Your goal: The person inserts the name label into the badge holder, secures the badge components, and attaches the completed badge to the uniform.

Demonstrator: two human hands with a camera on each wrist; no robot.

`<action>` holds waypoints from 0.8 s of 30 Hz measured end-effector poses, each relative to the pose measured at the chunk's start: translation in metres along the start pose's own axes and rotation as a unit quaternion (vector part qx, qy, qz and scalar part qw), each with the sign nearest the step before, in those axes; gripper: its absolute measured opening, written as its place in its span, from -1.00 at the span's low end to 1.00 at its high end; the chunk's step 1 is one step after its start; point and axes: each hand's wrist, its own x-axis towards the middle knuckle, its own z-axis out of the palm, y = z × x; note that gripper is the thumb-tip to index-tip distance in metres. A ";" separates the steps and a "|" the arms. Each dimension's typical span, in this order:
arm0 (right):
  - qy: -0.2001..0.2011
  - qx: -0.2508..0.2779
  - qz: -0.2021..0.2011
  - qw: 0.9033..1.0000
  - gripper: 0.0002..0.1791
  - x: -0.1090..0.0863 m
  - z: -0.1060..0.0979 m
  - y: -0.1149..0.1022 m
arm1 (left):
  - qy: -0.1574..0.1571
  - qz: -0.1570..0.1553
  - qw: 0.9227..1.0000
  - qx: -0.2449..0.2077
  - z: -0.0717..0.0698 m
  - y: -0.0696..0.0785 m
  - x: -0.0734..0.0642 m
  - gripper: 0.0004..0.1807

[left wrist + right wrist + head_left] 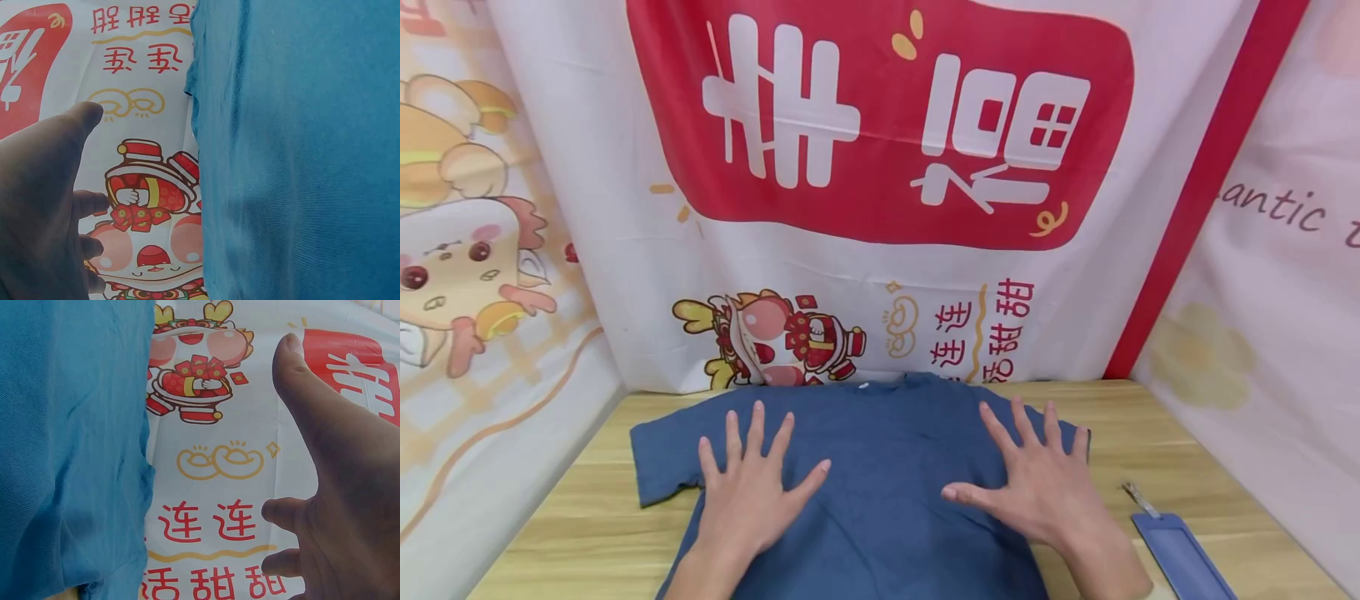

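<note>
A blue short-sleeved T-shirt [880,483] lies spread out on the wooden table, its neckline at the far edge. Over its left side is my left hand [748,492], fingers spread wide and palm down. My right hand [1045,483] mirrors it over the right side, thumb pointing inward. Neither hand grips anything. In the left wrist view the shirt [300,150] fills the right half, beside the left hand [40,200]. In the right wrist view the shirt [69,444] covers the left side, apart from the right hand [344,469].
A blue badge holder [1183,554] with a metal clip lies on the table [580,517] to the right of the shirt. Printed white cloth [625,250] with red patches and cartoon figures hangs behind the table and along both sides.
</note>
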 end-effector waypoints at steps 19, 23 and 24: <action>0.010 -0.001 0.010 1.000 0.50 -0.002 -0.002 0.003 | 0.037 0.011 0.999 -0.007 0.006 0.002 0.001 0.22; -0.005 -0.011 0.007 1.000 0.50 -0.001 0.001 0.003 | 0.021 0.006 1.000 -0.013 0.012 0.002 -0.001 0.21; -0.009 -0.011 0.007 1.000 0.50 -0.001 0.003 0.003 | 0.017 0.006 1.000 -0.016 0.014 0.002 -0.001 0.22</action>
